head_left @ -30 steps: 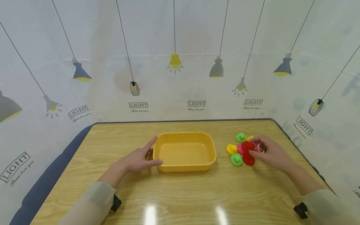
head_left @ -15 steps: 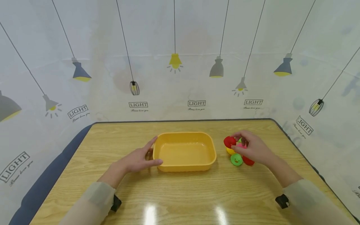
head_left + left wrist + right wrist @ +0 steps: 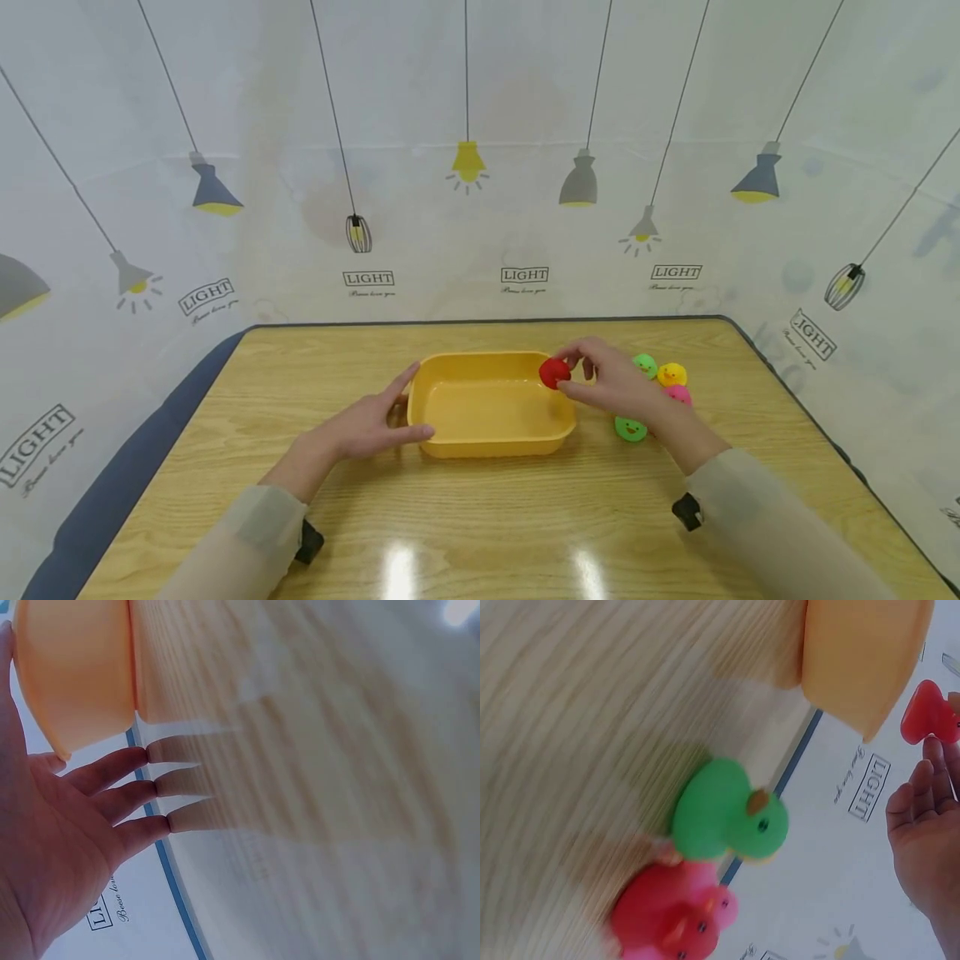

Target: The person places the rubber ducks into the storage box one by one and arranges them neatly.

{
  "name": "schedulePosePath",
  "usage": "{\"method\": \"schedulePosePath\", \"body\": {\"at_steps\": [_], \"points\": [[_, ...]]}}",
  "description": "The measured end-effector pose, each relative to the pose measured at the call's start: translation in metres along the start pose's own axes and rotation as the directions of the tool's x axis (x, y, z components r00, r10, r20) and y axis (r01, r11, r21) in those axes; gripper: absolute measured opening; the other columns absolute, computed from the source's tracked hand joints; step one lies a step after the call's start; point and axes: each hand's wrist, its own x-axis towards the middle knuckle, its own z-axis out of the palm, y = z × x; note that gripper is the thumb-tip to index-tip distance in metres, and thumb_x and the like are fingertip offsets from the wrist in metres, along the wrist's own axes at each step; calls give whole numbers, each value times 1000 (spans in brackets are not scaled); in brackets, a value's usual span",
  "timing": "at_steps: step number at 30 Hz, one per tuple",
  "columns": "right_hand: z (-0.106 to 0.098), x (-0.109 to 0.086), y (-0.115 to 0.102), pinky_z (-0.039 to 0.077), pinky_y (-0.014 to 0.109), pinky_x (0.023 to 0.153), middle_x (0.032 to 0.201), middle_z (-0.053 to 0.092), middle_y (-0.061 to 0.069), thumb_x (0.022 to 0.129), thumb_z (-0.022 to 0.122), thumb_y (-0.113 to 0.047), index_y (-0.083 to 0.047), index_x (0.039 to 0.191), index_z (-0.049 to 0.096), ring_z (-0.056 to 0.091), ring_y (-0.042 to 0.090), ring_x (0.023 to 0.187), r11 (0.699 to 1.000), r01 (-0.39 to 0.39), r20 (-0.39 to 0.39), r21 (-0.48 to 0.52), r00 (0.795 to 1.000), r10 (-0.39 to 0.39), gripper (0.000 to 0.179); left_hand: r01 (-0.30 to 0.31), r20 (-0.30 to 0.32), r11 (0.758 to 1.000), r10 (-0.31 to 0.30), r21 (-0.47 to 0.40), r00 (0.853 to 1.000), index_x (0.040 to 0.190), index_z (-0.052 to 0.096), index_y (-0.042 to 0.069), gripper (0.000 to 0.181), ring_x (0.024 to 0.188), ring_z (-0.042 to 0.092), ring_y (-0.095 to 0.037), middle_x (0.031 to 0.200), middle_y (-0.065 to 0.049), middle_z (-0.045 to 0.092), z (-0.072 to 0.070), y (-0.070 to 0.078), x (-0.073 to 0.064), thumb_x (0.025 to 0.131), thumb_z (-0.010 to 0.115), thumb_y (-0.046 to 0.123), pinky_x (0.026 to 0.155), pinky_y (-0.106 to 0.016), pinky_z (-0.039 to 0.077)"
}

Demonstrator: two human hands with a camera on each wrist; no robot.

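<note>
A red rubber duck [image 3: 554,373] is pinched between the thumb and fingertips of my right hand [image 3: 611,379], over the right end of a yellow plastic tray [image 3: 487,448]. In the right wrist view the red duck [image 3: 928,714] shows raised beside the tray wall [image 3: 862,664]. My left hand [image 3: 367,425] rests at the tray's left end, thumb and index finger straight along its rim. The left wrist view shows the other fingers of the left hand [image 3: 75,817] extended, tips down at the tabletop. Bare tray floor shows in the head view.
To the right of the tray sits a cluster of rubber ducks: green [image 3: 631,428], yellow [image 3: 672,374] and pink [image 3: 678,394]. The right forearm covers part of it. Another red duck [image 3: 656,915] lies there. A lamp-patterned curtain [image 3: 525,208] surrounds the wooden table [image 3: 480,525].
My right hand has carried the red duck leftward from the cluster to over the tray's right end. The left hand and the tray have stayed in place.
</note>
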Motion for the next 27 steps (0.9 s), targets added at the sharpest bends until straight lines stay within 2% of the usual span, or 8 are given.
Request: {"method": "schedulePosePath", "body": {"at_steps": [7,16,27], "points": [[21,24,-23,51,34,83,112,70,3,97,82,-25,-13,127,71,60,25,97,1000,17,74,-5,997,-17,34,2,-4,1000,-3,-8,1000,177,-1,39,117,154,50,-45,167,-17,54,0,0,0,93,70,79,128,-72,33],[50,53,-41,50,32,81,111,71,3,97,82,-23,-11,125,73,57,18,89,999,34,149,35,988,-39,31,30,-5,999,-30,-14,1000,177,1,40,117,155,48,-48,168,-19,52,0,2,1,92,71,79,128,-73,32],[86,77,-59,56,38,99,116,72,2,100,82,-22,-14,128,74,63,25,107,997,-46,238,63,971,30,30,55,-9,998,-55,13,998,176,2,46,116,154,50,-47,168,-17,53,2,2,2,89,69,83,128,-72,34]]}}
